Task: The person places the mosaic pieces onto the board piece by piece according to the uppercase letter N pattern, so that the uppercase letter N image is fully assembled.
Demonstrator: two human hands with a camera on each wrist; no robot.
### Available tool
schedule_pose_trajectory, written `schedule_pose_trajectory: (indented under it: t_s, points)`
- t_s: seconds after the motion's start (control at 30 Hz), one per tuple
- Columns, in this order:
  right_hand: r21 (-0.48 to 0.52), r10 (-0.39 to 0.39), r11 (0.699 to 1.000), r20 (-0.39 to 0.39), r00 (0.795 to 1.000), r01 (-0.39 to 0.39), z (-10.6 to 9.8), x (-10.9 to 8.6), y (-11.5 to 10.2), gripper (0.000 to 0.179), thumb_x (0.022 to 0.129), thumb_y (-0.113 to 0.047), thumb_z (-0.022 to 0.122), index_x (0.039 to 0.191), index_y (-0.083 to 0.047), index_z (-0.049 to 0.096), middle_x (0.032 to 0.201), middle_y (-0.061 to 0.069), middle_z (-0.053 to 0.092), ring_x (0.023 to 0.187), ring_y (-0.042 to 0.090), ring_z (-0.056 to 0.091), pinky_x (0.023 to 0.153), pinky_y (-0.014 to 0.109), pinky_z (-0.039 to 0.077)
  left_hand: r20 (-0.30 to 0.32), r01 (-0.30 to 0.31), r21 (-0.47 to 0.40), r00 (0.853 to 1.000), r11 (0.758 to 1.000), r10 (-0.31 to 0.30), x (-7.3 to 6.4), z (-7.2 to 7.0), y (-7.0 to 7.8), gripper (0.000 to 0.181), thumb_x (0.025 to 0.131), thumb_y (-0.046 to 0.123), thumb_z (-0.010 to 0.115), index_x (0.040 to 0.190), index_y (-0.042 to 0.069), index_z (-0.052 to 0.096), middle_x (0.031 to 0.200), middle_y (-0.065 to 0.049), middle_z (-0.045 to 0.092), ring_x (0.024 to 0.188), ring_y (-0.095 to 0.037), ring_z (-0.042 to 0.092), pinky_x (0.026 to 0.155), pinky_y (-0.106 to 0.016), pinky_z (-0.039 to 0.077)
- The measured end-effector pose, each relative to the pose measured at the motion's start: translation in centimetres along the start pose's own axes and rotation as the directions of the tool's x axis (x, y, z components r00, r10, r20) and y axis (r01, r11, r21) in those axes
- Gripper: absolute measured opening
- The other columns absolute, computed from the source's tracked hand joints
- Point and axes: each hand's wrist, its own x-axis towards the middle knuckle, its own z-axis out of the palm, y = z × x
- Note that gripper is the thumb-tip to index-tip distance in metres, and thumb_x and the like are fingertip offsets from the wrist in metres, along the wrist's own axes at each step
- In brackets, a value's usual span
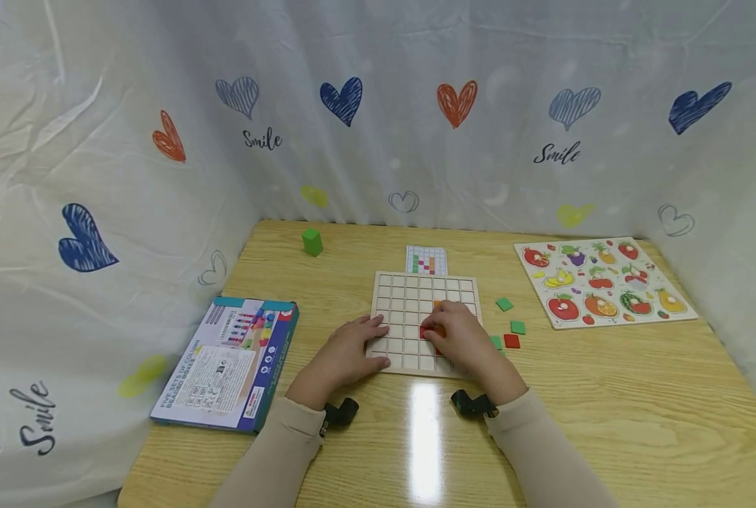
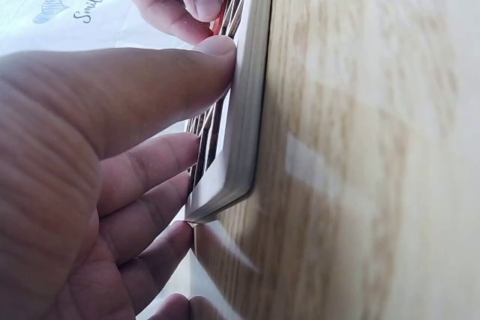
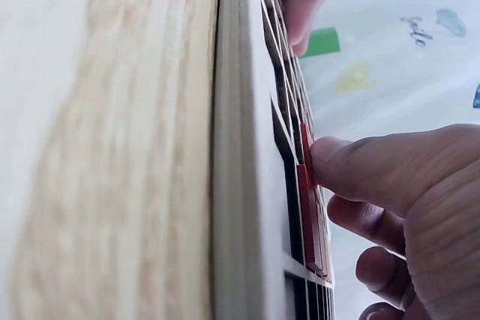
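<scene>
Curtain [image 1: 378, 159]: "Smile"; box [image 1: 227, 363]: "COLUMN", apparently.

Count one left hand [image 1: 348, 351], one right hand [image 1: 465, 337], two wrist cameras [image 1: 341, 413]. Tally one board [image 1: 398, 303], one card [image 1: 419, 252], one box [image 1: 232, 310], one block [image 1: 312, 243], one puzzle [image 1: 581, 303]. Right of board, see one loose red tile [image 1: 512, 341], at least three green tiles [image 1: 517, 327]. Cannot count board tiles [image 3: 309, 219], partly hidden by right hand.

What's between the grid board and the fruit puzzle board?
Loose green tiles and one loose red tile; shows in the head view.
</scene>
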Motion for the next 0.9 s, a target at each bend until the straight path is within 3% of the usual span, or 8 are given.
schedule_pose_trajectory:
  t_s: [0.13,0.27,0.4,0.57,0.67,0.9]
  points:
    - [0.025,0.004,1.000,-0.014,1.000,-0.004,-0.4,-0.1,0.2,0.010,0.097,-0.015,0.083,0.106,-0.011,0.085,0.110,0.005,0.071,0.108,0.028,0.063,0.099,0.049,0.057,0.002,0.004,0.000,1.000,1.000,-0.004,0.1,0.0,0.0,0.065,0.098,0.037,0.083,0.157,0.021,0.062,0.174,0.006,0.043,0.168,-0.028,0.028,0.133,-0.059,0.030]
    - [0.091,0.015,0.996,-0.083,0.996,-0.008,-1.9,-0.6,0.8,0.013,0.099,-0.012,0.081,0.111,-0.007,0.084,0.111,0.008,0.073,0.099,0.027,0.062,0.088,0.045,0.056,0.007,0.021,-0.002,1.000,1.000,-0.021,0.2,0.1,0.0,0.065,0.098,0.038,0.083,0.158,0.022,0.061,0.175,0.007,0.042,0.168,-0.027,0.027,0.134,-0.058,0.029]
    - [0.123,0.065,0.991,-0.177,0.982,-0.043,-4.1,-1.7,2.5,0.014,0.102,-0.011,0.077,0.114,-0.005,0.083,0.115,0.011,0.074,0.093,0.026,0.059,0.081,0.038,0.050,0.008,0.027,-0.010,1.000,1.000,-0.026,0.1,0.0,0.1,0.065,0.098,0.037,0.083,0.157,0.022,0.062,0.175,0.008,0.042,0.168,-0.027,0.027,0.134,-0.059,0.029]
    - [0.127,0.154,0.984,-0.220,0.963,-0.129,-6.6,-4.2,5.4,0.019,0.107,-0.015,0.072,0.119,-0.004,0.081,0.114,0.011,0.072,0.091,0.024,0.055,0.074,0.032,0.046,0.007,0.016,-0.013,1.000,1.000,-0.016,0.0,0.1,0.2,0.065,0.098,0.036,0.083,0.158,0.021,0.062,0.174,0.007,0.042,0.168,-0.028,0.027,0.134,-0.059,0.029]
    - [0.116,0.188,0.979,-0.195,0.963,-0.168,-7.7,-5.8,7.1,0.021,0.108,-0.015,0.070,0.123,-0.004,0.080,0.110,0.010,0.071,0.087,0.023,0.052,0.069,0.029,0.044,0.009,0.016,-0.015,1.000,1.000,-0.016,-0.1,0.0,0.2,0.065,0.098,0.036,0.083,0.158,0.020,0.061,0.175,0.007,0.042,0.168,-0.028,0.027,0.134,-0.059,0.029]
    - [0.114,0.254,0.962,-0.030,0.967,-0.249,-8.1,-8.6,9.7,0.026,0.105,-0.012,0.074,0.129,-0.004,0.079,0.104,0.008,0.070,0.082,0.018,0.051,0.067,0.026,0.045,0.008,0.003,-0.036,1.000,0.999,-0.003,-0.2,-0.2,0.3,0.065,0.098,0.034,0.083,0.157,0.018,0.062,0.174,0.005,0.043,0.168,-0.030,0.028,0.133,-0.060,0.029]
